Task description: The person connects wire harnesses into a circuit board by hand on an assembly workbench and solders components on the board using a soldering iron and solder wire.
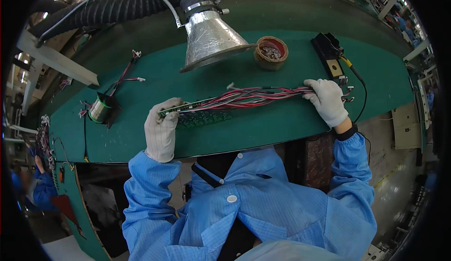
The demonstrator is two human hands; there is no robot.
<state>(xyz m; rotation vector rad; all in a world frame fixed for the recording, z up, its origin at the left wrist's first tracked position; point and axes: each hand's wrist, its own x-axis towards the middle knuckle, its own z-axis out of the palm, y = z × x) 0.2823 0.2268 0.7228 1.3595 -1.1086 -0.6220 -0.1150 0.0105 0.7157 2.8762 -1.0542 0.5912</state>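
Note:
My left hand [161, 128], in a white glove, pinches the left end of a narrow green circuit board [189, 106]. A bundle of red, black and white wires [260, 97] runs rightward from the board. At its far end, my gloved right hand [328, 102] is closed around the wires, and small white connectors [348, 90] stick out past the fingers. The bundle is stretched between both hands above the green mat. Below the held board lies a panel of green circuit boards [206, 118], partly hidden by it.
A funnel-shaped metal fume hood [211, 40] hangs over the back of the green bench [282, 138]. Behind the wires are a brown pot [271, 54] and a black soldering-iron stand [329, 56]. On the left stand a solder spool [101, 109] and loose wires [123, 76].

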